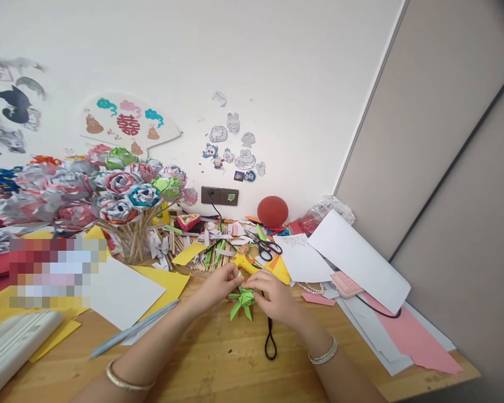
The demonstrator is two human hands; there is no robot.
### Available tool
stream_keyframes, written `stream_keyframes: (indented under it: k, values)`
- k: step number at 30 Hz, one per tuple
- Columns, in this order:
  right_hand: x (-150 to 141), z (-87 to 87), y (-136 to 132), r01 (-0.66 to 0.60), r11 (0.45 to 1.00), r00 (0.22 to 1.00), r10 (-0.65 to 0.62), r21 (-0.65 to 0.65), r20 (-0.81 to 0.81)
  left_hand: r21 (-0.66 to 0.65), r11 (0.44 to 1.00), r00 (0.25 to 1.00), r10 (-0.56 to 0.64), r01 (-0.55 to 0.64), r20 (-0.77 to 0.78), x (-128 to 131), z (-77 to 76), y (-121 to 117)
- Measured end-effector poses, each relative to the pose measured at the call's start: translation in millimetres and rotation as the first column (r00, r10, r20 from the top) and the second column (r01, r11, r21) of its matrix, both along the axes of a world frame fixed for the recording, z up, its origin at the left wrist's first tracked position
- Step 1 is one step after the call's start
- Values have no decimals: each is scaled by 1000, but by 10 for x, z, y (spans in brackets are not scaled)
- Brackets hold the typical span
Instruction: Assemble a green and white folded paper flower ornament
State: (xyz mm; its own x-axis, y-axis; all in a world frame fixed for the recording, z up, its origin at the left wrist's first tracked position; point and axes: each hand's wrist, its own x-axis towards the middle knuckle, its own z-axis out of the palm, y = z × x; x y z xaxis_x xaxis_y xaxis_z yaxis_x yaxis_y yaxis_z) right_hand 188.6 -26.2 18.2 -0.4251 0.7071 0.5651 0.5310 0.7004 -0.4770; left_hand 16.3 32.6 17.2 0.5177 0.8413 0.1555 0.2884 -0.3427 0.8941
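A green folded-paper flower (245, 299) with pointed petals is held just above the wooden table, between both hands. My left hand (223, 284) pinches a petal at its upper left with thumb and fingertips. At the flower's right side, my right hand (273, 295) is closed on it, fingers bent over the top. The fingertips hide part of the flower's centre. Just behind the hands lies a yellow tool (244, 263), which looks like a glue gun. Black-handled scissors (270, 248) rest beyond it. A black cord loop (270, 342) lies by my right wrist.
Paper roses (143, 195) on sticks crowd the back left. Paper scraps and sticks (185, 246) litter the back. A red balloon-like ball (273, 211) stands near the wall. White sheets (361, 263) and pink paper lie right; a blue pen (134, 329) and white device (19, 347) lie left.
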Motion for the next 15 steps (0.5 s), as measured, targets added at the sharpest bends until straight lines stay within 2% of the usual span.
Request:
stream_keyframes:
  k: [7, 15]
  values:
    - [29, -28, 28, -52, 998, 998, 51, 42, 24, 16, 1000, 1000, 23, -23, -11, -19, -10, 23]
    - [4, -15, -12, -13, 1000, 991, 10, 23, 133, 32, 999, 999, 20, -18, -42, 0, -69, 37]
